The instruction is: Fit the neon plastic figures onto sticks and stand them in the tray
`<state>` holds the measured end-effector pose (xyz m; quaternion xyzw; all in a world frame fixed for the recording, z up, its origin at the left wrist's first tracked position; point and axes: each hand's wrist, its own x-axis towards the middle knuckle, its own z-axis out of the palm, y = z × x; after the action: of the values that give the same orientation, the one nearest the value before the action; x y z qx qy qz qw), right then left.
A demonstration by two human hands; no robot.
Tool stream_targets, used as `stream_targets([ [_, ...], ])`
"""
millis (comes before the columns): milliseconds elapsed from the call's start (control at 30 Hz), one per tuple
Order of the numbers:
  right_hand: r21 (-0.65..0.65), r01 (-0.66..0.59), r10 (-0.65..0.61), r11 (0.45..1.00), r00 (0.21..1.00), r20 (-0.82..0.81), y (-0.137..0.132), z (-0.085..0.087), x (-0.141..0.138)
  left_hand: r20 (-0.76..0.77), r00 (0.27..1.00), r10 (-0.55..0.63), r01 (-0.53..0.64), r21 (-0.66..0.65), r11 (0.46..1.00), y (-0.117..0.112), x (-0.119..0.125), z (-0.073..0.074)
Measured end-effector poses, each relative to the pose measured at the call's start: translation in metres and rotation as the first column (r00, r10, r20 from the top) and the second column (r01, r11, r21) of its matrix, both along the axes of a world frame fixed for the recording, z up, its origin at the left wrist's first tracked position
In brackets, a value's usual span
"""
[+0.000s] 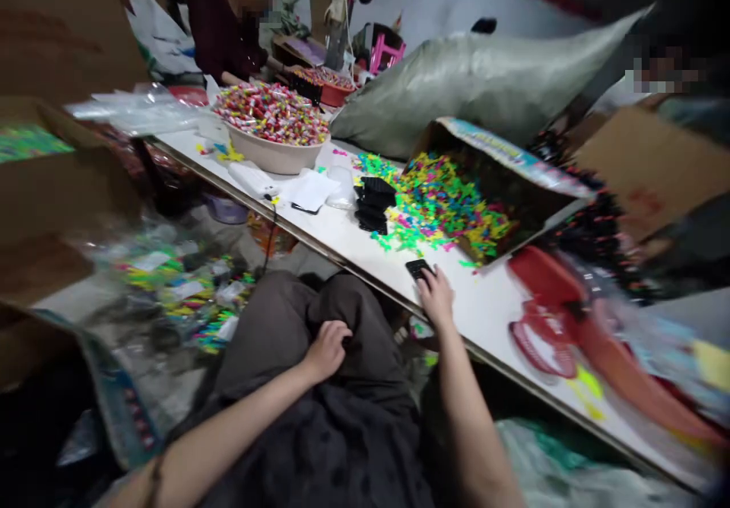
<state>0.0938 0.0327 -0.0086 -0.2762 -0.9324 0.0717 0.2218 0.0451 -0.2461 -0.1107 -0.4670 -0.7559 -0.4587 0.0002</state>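
Observation:
On the near edge of the white table, my right hand grips a small black phone-like device with thumb and fingers at its sides. The device lies flat, and its details are too small to read. My left hand rests on my dark trousers with curled fingers; whatever may be inside them is hidden. Beyond the device, small green, yellow, blue and pink plastic pieces spill from a tipped cardboard box. A stack of black pieces sits to their left, beside a white paper.
A beige basin heaped with colourful small items stands at the far left of the table. Red plastic trays lie to the right. Bagged pieces cover the floor at left. Behind are a large sack and another person.

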Motion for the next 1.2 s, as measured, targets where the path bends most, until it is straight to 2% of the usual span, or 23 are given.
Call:
stream_targets([
  [100,-0.018,-0.051,0.053,0.999,0.993,0.102,-0.007,0.004,0.003,0.009,1.0,-0.016,0.015,0.042,0.999,-0.006,-0.002,0.001],
  [167,0.042,0.006,-0.009,0.999,0.998,0.065,-0.011,0.005,0.004,-0.014,1.0,-0.003,0.004,0.072,0.997,-0.006,0.0,-0.004],
  [333,-0.004,-0.056,0.055,0.998,0.983,0.173,-0.009,0.003,0.003,-0.037,0.999,0.015,-0.012,0.102,0.995,0.001,0.001,-0.013],
  [600,0.014,-0.154,0.146,0.988,0.957,0.249,-0.011,0.004,0.003,0.006,1.0,-0.021,0.02,0.118,0.993,0.0,0.0,-0.01],
  [733,-0.022,-0.224,0.224,0.974,0.954,0.201,-0.011,0.004,0.004,0.026,0.999,-0.043,0.039,0.127,0.991,-0.001,0.0,-0.008],
  [867,-0.137,-0.291,0.292,0.947,0.956,-0.015,-0.01,0.006,0.011,0.047,0.997,-0.053,0.047,0.128,0.991,-0.003,0.0,-0.006],
  [967,-0.251,-0.166,0.139,0.954,0.983,-0.123,-0.007,0.015,0.013,0.069,0.996,-0.055,0.047,0.115,0.992,-0.004,0.0,-0.003],
  [1067,-0.253,0.028,-0.069,0.967,0.986,-0.155,0.004,0.029,0.004,0.085,0.994,-0.063,0.054,0.1,0.993,-0.005,-0.001,-0.001],
  [1200,-0.204,0.094,-0.131,0.974,0.975,-0.177,0.023,0.044,-0.031,0.081,0.995,-0.063,0.056,0.094,0.994,-0.005,-0.001,0.0],
])
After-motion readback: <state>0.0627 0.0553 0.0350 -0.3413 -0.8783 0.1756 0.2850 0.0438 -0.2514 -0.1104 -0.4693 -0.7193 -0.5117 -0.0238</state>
